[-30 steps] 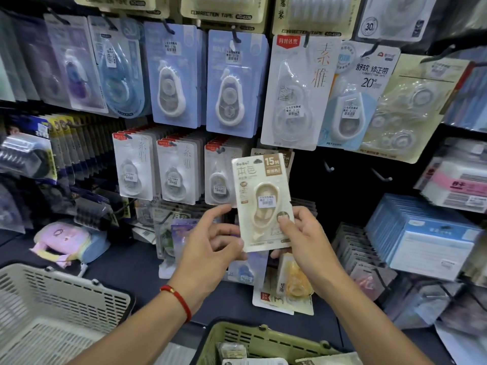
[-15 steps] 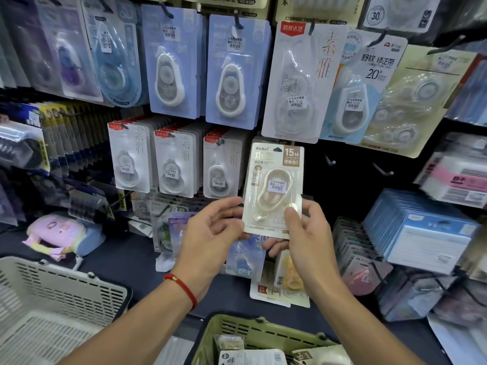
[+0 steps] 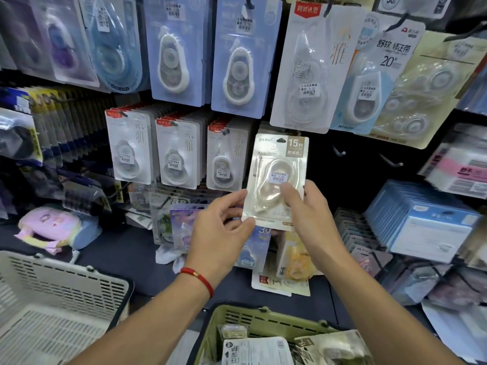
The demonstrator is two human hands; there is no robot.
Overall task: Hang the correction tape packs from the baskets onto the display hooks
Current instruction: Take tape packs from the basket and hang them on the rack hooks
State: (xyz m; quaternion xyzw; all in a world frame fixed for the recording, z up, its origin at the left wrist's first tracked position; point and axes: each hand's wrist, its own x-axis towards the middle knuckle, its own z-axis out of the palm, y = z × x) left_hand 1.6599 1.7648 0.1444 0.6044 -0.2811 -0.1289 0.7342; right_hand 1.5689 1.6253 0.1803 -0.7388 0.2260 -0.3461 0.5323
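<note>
I hold a beige "15M" correction tape pack (image 3: 276, 164) upright against the display wall, its hang hole level with the row of small white packs (image 3: 179, 154). My left hand (image 3: 218, 227) pinches its lower left corner. My right hand (image 3: 308, 212) grips its right edge, thumb on the blister front. Two bare display hooks (image 3: 340, 152) (image 3: 392, 162) stick out of the dark panel just right of the pack. A green basket (image 3: 253, 320) at the bottom centre holds more packs (image 3: 255, 349).
A white basket (image 3: 52, 291) stands at the lower left on the dark shelf. Larger tape packs (image 3: 237, 56) hang in the row above. Blue boxes (image 3: 427, 222) are stacked at the right, and loose packs (image 3: 292, 259) lie below my hands.
Both hands have lifted the beige pack up and slightly right, from below the small white packs to level with that row, closer to the wall.
</note>
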